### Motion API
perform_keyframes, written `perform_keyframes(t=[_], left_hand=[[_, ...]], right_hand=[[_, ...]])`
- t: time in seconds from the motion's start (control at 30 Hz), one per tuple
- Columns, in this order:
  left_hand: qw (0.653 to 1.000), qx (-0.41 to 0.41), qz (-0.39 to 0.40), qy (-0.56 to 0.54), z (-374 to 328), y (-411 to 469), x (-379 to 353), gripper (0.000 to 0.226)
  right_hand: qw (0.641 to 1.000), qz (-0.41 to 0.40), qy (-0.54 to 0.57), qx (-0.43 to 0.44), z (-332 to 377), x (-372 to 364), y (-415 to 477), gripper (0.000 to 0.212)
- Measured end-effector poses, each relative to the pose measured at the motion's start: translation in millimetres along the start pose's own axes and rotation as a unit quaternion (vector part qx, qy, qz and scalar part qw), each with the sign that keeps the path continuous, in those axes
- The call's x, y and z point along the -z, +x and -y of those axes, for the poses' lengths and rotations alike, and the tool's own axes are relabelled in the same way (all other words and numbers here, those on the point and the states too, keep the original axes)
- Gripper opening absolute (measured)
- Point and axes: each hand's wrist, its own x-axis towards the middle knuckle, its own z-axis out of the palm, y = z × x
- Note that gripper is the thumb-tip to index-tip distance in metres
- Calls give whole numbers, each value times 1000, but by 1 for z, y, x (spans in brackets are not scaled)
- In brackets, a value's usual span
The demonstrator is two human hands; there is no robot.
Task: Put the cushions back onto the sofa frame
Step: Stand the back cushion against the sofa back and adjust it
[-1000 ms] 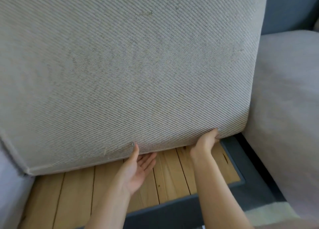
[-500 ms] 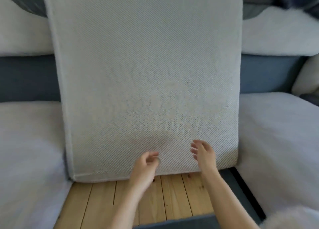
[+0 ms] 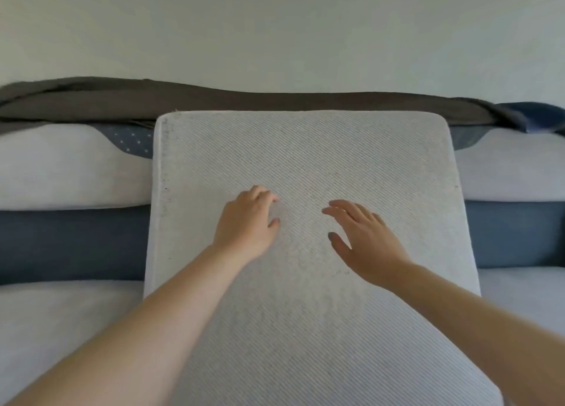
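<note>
Hands empty, left hand (image 3: 247,222) loosely curled, right hand (image 3: 367,243) spread, lie on the cushion (image 3: 305,154) sitting between its neighbours (image 3: 61,329), far edge against the sofa frame (image 3: 70,240) (seating it, I'd judge), so pressing it flat comes next.

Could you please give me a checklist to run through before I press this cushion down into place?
1. Middle cushion lined up between the left seat cushion and the right seat cushion: ok.
2. Hands clear of pinch points: ok. The left hand and right hand are on its upper face.
3. Cushion lying flat: cannot tell. Its far edge shows about level with the top of the left back cushion.
4. Dark throw free of that far edge: cannot tell.
</note>
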Motion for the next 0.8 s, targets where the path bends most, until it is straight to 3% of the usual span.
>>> perform_keyframes(t=[0.17,0.27,0.4,0.53,0.67,0.8], left_hand=[[987,-30,-109,-111,22,113,-8,31],[979,-92,-180,-41,35,196,-12,38],[989,-17,-105,106,47,246,-33,55],[979,-20,-170,114,41,241,-46,50],[991,23,-100,86,27,237,-34,48],[991,44,93,81,8,240,19,58]], right_hand=[[994,-109,-12,7,-48,-7,131,50],[986,-165,-35,4,-83,4,223,49],[984,-148,-68,-71,-104,-8,268,50],[979,-174,-59,-89,-103,-12,261,47],[991,-82,-56,-88,-101,4,256,44],[994,22,-42,-95,-91,46,252,43]])
